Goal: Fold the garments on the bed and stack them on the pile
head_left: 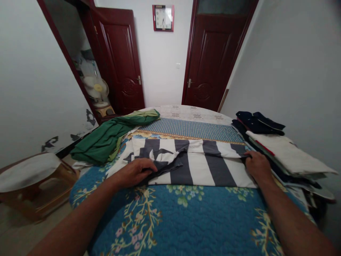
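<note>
A dark grey and white striped garment (197, 165) lies folded into a long strip across the table, its left part bunched and creased. My left hand (140, 171) is at that bunched part, thumb and fingers closed on a dark fold near the front edge. At the far right end, my right hand (258, 164) grips the garment's upper corner, its fingers curled over the cloth. Whether the garment is a shirt cannot be made out in this folded state. Beneath it spreads a blue quilted cover (202, 217) with a flower pattern.
A green garment (106, 138) lies heaped on the table's left. To the right rises a stack of folded clothes, with a cream piece (290, 153) and navy piece (259, 122) on top. A stool (32, 170) stands at left; a fan (97, 87) is beyond the doorway.
</note>
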Tool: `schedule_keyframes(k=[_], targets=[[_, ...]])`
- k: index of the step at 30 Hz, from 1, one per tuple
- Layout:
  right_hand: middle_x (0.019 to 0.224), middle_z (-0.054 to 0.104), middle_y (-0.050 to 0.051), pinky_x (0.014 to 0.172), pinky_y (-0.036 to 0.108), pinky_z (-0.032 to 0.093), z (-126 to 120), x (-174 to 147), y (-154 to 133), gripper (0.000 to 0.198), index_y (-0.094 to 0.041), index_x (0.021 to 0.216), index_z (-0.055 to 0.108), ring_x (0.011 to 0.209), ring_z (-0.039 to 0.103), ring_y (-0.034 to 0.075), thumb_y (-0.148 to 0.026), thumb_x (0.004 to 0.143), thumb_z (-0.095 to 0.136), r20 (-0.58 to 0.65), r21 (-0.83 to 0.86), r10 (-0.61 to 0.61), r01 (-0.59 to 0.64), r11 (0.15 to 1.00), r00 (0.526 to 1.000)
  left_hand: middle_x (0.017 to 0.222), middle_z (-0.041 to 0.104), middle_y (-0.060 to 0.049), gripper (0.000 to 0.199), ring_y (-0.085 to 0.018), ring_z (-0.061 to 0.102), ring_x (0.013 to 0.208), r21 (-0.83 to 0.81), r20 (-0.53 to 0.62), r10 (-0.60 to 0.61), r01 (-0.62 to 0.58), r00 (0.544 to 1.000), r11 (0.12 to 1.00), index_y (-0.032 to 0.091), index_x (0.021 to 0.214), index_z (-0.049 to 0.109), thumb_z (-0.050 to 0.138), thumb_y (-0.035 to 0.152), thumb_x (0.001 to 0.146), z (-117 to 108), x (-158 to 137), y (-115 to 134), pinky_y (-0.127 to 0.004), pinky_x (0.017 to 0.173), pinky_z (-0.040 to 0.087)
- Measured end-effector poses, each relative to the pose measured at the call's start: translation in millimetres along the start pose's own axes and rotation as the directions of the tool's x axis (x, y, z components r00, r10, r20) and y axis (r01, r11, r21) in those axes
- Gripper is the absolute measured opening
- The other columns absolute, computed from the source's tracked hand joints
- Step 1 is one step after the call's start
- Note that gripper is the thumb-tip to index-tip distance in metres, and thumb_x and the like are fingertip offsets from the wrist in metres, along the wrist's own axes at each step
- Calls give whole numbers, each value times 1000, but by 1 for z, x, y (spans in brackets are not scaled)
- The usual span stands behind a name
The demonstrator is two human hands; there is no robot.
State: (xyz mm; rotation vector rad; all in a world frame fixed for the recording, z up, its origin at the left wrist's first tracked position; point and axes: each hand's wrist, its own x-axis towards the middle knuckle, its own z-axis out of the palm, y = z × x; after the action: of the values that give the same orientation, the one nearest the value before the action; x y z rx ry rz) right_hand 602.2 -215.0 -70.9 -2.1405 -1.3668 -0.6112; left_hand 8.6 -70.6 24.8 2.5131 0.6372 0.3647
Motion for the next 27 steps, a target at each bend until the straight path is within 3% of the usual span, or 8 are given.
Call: schedule_keyframes(k=[4,6,10,13,15,17,22,27], targets=[[104,76,14,97,43,52,0,1,0,33,-17,102,77,98,67,30,-20,84,50,-46,-25,10,-11,1000,999,104,74,-4,60,-20,69,91,-56,-143,-154,147,978,987,26,155,54,62,29,96,0,-6,3,-32,84,53],[104,76,15,96,43,52,0,1,0,33,-16,104,77,97,68,30,-21,87,49,-42,-45,-6,4,999,999,104,74,-3,68,-18,69,88,-134,-64,-170,160,983,978,26,162,45,62,31,97,3,-7,10,-29,80,53],[104,77,15,93,43,52,0,-1,2,34,-16,106,77,94,68,30,-24,90,48,-18,-103,18,-20,995,1000,102,78,-3,45,-17,71,85,-171,174,-75,105,982,980,26,144,65,61,34,99,10,-8,24,-28,77,54],[108,76,17,89,43,53,-2,-2,3,37,-15,112,77,94,69,31,-26,90,50,-2,-129,76,-75,989,997,111,77,-8,37,-22,72,100,-20,-80,-98,97,992,995,25,133,72,57,35,100,7,-6,18,-35,92,56],[108,77,18,89,43,53,-4,-2,3,39,-15,115,78,94,69,32,-27,89,51,14,-118,104,-102,988,994,134,71,-13,44,-28,66,124,116,-304,-102,143,947,983,24,137,70,60,30,95,1,-3,3,-43,110,50],[106,77,18,90,44,53,-6,-2,1,39,-15,114,78,94,70,32,-26,88,52,28,-79,130,-128,989,991,143,67,-16,53,-33,60,135,185,-372,-147,228,917,956,23,140,68,64,27,86,-5,0,-16,-49,118,45],[106,78,15,100,42,52,-10,3,-5,36,-15,108,78,100,70,30,-22,86,50,-9,54,156,-155,986,988,116,78,-8,38,-30,70,112,87,-170,-356,374,919,923,27,115,76,63,30,80,-12,3,-40,-39,103,51],[110,75,13,108,41,49,-11,4,-6,33,-17,101,75,110,67,27,-18,83,47,-64,112,108,-100,989,992,82,68,1,25,-22,59,83,-7,-68,-428,429,901,903,26,93,68,64,47,81,-31,-17,-36,-28,76,46]])
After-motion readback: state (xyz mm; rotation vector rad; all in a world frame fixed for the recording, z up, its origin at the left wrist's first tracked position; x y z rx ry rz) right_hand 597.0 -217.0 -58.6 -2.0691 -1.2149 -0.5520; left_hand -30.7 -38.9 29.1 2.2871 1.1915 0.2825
